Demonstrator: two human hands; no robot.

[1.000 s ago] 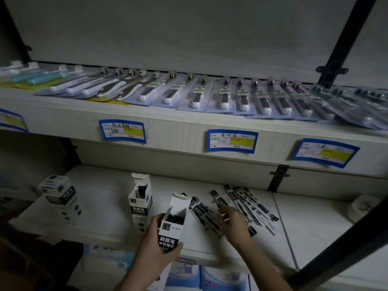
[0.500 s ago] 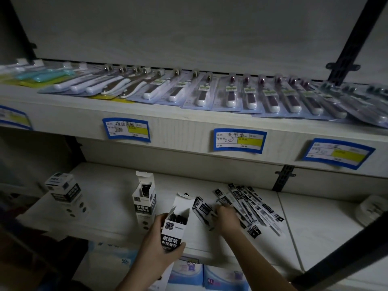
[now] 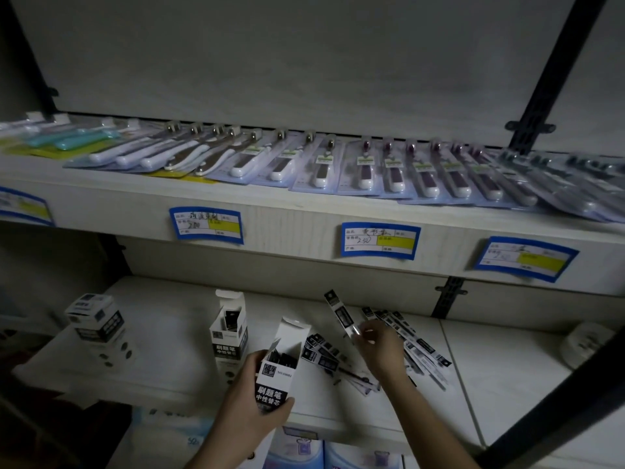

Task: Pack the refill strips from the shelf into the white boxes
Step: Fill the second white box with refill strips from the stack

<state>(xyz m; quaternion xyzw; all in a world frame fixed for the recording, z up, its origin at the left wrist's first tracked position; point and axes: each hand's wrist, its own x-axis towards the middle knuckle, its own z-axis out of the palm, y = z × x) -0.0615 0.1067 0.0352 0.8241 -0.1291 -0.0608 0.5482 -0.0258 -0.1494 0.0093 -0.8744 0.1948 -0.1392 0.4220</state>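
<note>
White cardboard is sitting in the left hand (image 3: 252, 406), whose fingers are curling round an open refill box (image 3: 279, 367) with its flap standing up and dark strips showing inside. Just to its right, the right hand (image 3: 380, 350) is pinching one refill strip (image 3: 341, 314) between thumb and fingertips, holding it tilted above the lower shelf (image 3: 169, 333). More loose refill strips (image 3: 411, 340) are lying in a heap on that shelf beneath and beside the right hand. A second open box (image 3: 230, 333) is standing upright behind the held one, and a closed box (image 3: 98, 321) is standing well to the left. Packaged razors (image 3: 321, 164) are lining the upper shelf.
</note>
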